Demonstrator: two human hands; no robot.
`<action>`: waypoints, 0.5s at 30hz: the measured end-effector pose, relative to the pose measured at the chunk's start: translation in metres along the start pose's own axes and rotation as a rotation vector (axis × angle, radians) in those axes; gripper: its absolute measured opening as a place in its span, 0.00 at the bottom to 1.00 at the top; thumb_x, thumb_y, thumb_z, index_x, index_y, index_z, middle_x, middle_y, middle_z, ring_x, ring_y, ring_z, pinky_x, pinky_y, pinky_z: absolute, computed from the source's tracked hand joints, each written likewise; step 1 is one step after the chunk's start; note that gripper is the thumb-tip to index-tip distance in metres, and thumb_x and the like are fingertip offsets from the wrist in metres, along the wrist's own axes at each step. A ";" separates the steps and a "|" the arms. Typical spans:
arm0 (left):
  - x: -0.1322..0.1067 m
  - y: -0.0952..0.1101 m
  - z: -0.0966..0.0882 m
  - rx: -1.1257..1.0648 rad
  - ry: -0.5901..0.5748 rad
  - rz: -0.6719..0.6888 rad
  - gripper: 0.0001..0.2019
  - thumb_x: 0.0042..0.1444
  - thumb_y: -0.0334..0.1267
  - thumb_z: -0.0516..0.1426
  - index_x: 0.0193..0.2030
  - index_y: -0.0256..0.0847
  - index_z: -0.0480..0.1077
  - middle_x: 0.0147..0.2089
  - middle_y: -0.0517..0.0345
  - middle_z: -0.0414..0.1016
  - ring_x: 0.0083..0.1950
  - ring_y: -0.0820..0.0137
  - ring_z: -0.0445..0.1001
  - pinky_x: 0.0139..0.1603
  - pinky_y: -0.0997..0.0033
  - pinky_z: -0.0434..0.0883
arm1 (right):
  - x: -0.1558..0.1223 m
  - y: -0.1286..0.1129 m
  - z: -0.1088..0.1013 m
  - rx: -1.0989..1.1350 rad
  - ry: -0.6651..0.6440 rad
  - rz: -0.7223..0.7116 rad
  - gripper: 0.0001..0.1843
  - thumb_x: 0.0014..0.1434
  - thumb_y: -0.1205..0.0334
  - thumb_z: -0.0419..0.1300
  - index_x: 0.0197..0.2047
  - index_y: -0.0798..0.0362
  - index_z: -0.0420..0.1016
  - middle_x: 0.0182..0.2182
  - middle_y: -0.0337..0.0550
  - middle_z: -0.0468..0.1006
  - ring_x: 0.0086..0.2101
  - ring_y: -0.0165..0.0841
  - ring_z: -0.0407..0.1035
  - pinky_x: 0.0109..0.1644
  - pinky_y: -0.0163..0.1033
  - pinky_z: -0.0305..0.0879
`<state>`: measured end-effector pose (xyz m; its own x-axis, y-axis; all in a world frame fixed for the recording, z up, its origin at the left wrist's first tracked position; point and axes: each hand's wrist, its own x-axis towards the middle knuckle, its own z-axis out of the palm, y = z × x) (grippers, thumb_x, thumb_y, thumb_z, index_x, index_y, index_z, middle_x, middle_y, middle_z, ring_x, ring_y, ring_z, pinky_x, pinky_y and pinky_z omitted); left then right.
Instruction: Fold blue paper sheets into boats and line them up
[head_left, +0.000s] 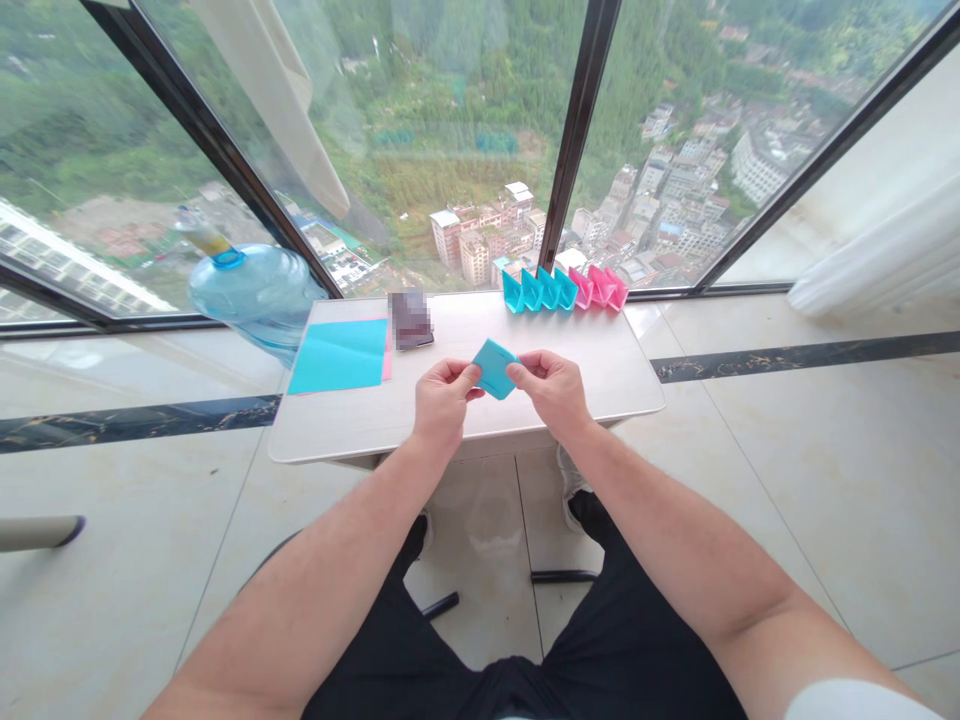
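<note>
Between my two hands is a small piece of folded blue paper [493, 368], held above the front part of the white table [360, 425]. My left hand [444, 398] pinches its left corner between thumb and fingers. On the opposite corner, my right hand [553, 390] has the same kind of pinch. Fold lines show on the paper's upper face; its underside is hidden. At the table's back right stands a row of several folded blue paper shapes [538, 290], followed by pink folded paper shapes [600, 288].
Flat blue sheets [339, 355] lie at the table's left, with pink paper [388, 350] showing beneath. A blurred dark object [411, 320] rests beside them. Left of the table is a large water bottle [251, 290]. Windows [450, 150] rise behind the table.
</note>
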<state>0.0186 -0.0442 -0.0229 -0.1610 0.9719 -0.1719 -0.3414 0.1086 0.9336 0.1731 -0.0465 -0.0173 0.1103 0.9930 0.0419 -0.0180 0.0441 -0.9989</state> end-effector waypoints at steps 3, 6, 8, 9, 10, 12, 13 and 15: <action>-0.002 0.000 0.003 0.014 0.002 -0.005 0.18 0.38 0.47 0.72 0.28 0.38 0.73 0.27 0.60 0.75 0.30 0.72 0.74 0.32 0.71 0.73 | -0.001 0.000 0.000 -0.010 0.037 -0.012 0.17 0.50 0.48 0.70 0.35 0.54 0.81 0.30 0.43 0.84 0.32 0.36 0.77 0.37 0.39 0.72; -0.005 0.001 0.004 0.007 0.003 -0.030 0.17 0.38 0.46 0.71 0.28 0.38 0.73 0.28 0.59 0.76 0.31 0.71 0.75 0.33 0.71 0.73 | -0.002 -0.002 0.001 -0.041 0.084 -0.023 0.16 0.51 0.48 0.69 0.34 0.54 0.81 0.28 0.42 0.83 0.31 0.36 0.76 0.36 0.39 0.71; -0.006 0.001 0.005 0.009 0.000 -0.040 0.17 0.38 0.45 0.71 0.28 0.37 0.73 0.29 0.59 0.75 0.31 0.72 0.75 0.33 0.72 0.73 | -0.002 -0.003 0.002 -0.044 0.099 -0.033 0.16 0.51 0.49 0.68 0.33 0.54 0.81 0.27 0.42 0.83 0.30 0.35 0.75 0.35 0.39 0.70; -0.007 0.001 0.006 0.013 0.001 -0.042 0.17 0.38 0.45 0.71 0.28 0.38 0.73 0.29 0.59 0.75 0.31 0.72 0.74 0.32 0.72 0.73 | -0.002 -0.003 0.003 -0.042 0.106 -0.038 0.15 0.51 0.49 0.68 0.32 0.53 0.81 0.27 0.41 0.82 0.29 0.34 0.74 0.35 0.38 0.70; -0.008 0.001 0.006 0.018 0.002 -0.044 0.16 0.39 0.45 0.71 0.28 0.38 0.73 0.29 0.59 0.75 0.31 0.72 0.74 0.33 0.72 0.72 | -0.003 -0.002 0.003 -0.038 0.113 -0.042 0.15 0.51 0.49 0.68 0.31 0.53 0.81 0.26 0.40 0.81 0.29 0.33 0.73 0.34 0.38 0.69; -0.009 0.001 0.007 0.026 0.001 -0.047 0.16 0.39 0.45 0.70 0.27 0.38 0.73 0.28 0.60 0.74 0.31 0.72 0.74 0.33 0.71 0.73 | -0.002 -0.001 0.004 -0.029 0.131 -0.050 0.14 0.52 0.49 0.68 0.30 0.53 0.80 0.24 0.38 0.79 0.27 0.32 0.70 0.33 0.37 0.67; -0.009 0.001 0.008 0.028 -0.001 -0.048 0.16 0.40 0.45 0.70 0.27 0.38 0.72 0.28 0.60 0.74 0.31 0.72 0.74 0.33 0.71 0.73 | -0.002 0.000 0.004 -0.024 0.141 -0.054 0.14 0.52 0.50 0.67 0.29 0.52 0.79 0.23 0.37 0.78 0.27 0.31 0.69 0.33 0.37 0.66; -0.010 0.001 0.009 0.030 -0.006 -0.047 0.15 0.40 0.44 0.70 0.27 0.38 0.72 0.28 0.59 0.74 0.31 0.72 0.74 0.33 0.70 0.73 | -0.002 0.001 0.005 -0.015 0.158 -0.060 0.13 0.52 0.50 0.67 0.28 0.52 0.78 0.23 0.37 0.77 0.26 0.30 0.68 0.33 0.37 0.66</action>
<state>0.0278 -0.0519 -0.0178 -0.1397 0.9667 -0.2143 -0.3206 0.1606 0.9335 0.1683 -0.0480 -0.0187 0.2652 0.9592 0.0985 0.0082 0.1000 -0.9950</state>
